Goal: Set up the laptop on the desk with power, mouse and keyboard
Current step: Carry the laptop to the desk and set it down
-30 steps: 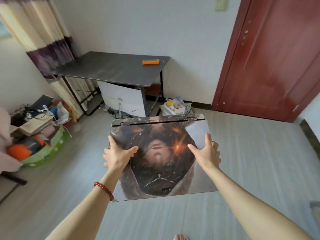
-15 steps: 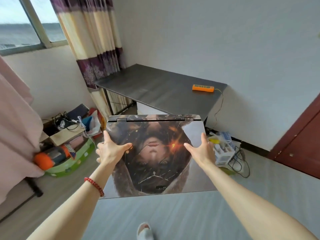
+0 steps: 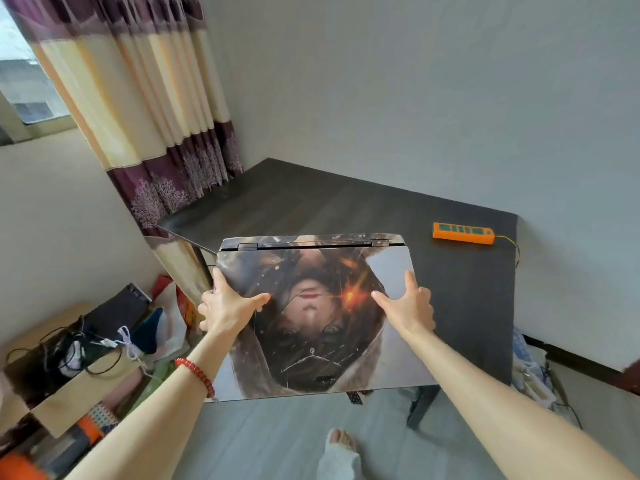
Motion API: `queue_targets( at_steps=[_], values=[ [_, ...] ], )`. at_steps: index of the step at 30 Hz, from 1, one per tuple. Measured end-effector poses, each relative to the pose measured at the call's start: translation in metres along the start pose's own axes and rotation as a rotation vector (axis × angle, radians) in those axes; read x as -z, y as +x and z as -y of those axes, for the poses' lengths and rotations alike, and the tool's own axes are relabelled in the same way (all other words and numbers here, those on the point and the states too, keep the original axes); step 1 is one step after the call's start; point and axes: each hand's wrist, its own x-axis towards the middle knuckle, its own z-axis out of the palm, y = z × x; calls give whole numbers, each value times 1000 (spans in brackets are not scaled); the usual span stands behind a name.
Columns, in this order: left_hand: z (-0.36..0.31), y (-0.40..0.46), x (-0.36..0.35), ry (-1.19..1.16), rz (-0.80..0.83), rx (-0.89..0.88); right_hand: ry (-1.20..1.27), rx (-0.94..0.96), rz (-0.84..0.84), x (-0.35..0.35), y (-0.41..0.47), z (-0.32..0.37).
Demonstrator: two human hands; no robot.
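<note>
I hold a closed laptop (image 3: 311, 348) flat in front of me, its lid covered by a printed picture, hinge edge away from me. My left hand (image 3: 227, 308) grips its left edge and my right hand (image 3: 407, 308) grips its right edge, thumbs on the lid. The laptop hovers over the near edge of the dark desk (image 3: 329, 206). An orange power strip (image 3: 463, 232) lies on the desk's far right, its cable running off the right edge. No mouse or keyboard is in view.
A striped curtain (image 3: 145, 98) hangs at the desk's left corner. Boxes, bags and cables (image 3: 76, 344) are piled on the floor at the left. More clutter (image 3: 533, 375) lies on the floor right of the desk. My foot (image 3: 341, 441) shows below.
I have walked up to the desk with the laptop in both hands. The desk now lies directly under and beyond the laptop, and the door has left the view.
</note>
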Motion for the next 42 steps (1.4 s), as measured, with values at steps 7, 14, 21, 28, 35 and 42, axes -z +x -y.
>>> queue_targets(
  at_steps=[7, 14, 21, 28, 35, 42],
  values=[
    [-61, 198, -65, -26, 85, 27, 23, -65, 15, -72, 178, 77],
    [-107, 354, -120, 36, 230, 44, -31, -211, 9, -126, 293, 130],
    [-136, 488, -194, 135, 432, -8, -19, -431, -53, -190, 368, 151],
    [-160, 560, -258, 221, 613, -66, -11, -597, -92, -219, 417, 154],
    [-172, 580, -300, 306, 666, -83, -23, -666, -93, -226, 453, 143],
    [-185, 588, -320, 373, 640, -103, -38, -640, -80, -223, 472, 137]
  ],
)
